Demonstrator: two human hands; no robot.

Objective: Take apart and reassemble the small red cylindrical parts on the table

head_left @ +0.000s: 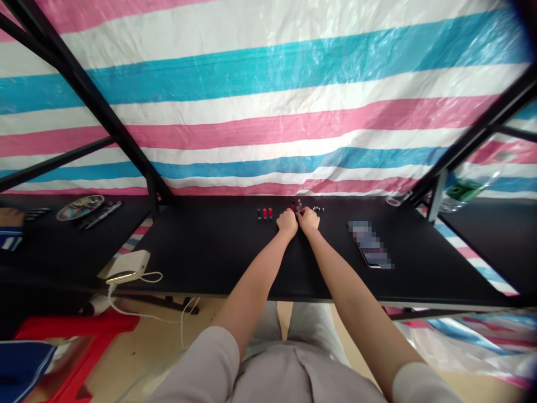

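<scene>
Both my arms reach out over a black table (218, 252). My left hand (287, 222) and my right hand (309, 220) are closed and pressed together near the table's far edge. Between them they pinch a small red and clear part (296, 207), too small to name. Just left of my hands stand small red and black pieces (264, 213) in a short row. To the right of my hands lie several tiny silver pieces (318, 209).
A phone (370, 250) lies flat right of my arms. A white power bank (128, 265) with a cable sits at the table's left corner. A neighbouring table holds a round tray (80, 207) and pens; another person's hand (9, 218) shows at far left. A striped tarp hangs behind.
</scene>
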